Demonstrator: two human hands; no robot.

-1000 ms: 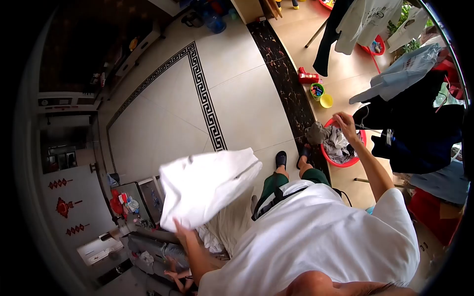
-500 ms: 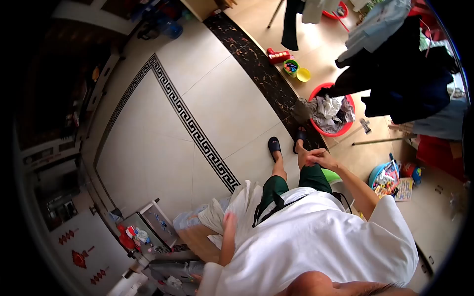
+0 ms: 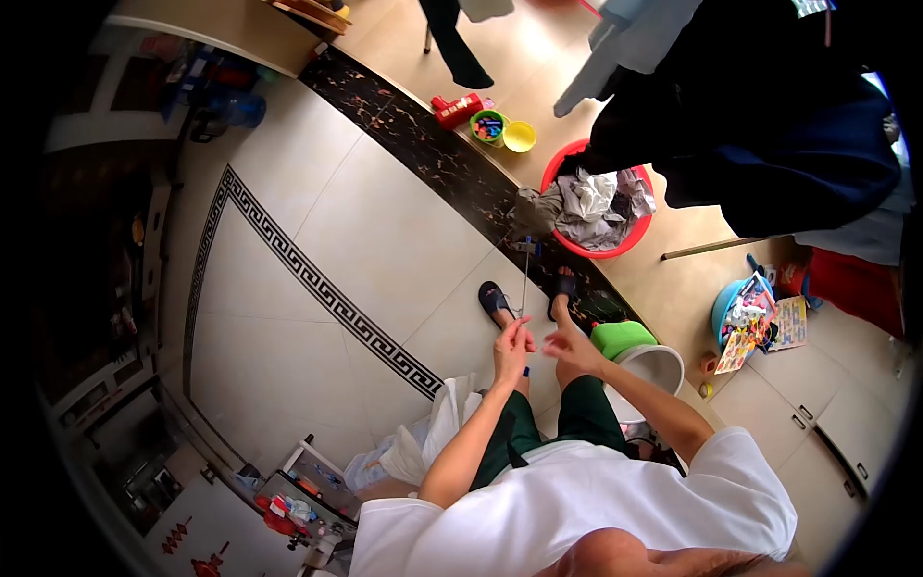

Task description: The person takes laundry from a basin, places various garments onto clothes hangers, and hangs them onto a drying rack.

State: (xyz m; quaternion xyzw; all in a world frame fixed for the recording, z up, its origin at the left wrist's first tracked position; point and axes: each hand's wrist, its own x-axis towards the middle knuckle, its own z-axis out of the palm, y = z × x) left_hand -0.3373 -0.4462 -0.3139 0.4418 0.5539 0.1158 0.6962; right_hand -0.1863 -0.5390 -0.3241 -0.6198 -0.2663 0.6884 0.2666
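1. White cloth [image 3: 450,412] lies bunched between seven and eight o'clock from the left hand [image 3: 513,352].
2. Left hand — fingers closed around the slim clip hanger [image 3: 526,281], a blue clip [image 3: 527,247] at twelve o'clock!
3. Right hand [image 3: 574,350] beside it — fingers loosely bent and parted, gripping nothing visible.
4. Red basket [image 3: 602,254] of crumpled clothes at twelve o'clock from the right hand, pale bucket [image 3: 680,371] at three.

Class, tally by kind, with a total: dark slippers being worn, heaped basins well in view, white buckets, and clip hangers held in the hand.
Dark slippers: 2
Heaped basins (round red plastic basin, round light-blue plastic basin): 2
Round white bucket: 1
Slim metal clip hanger: 1
Total: 6
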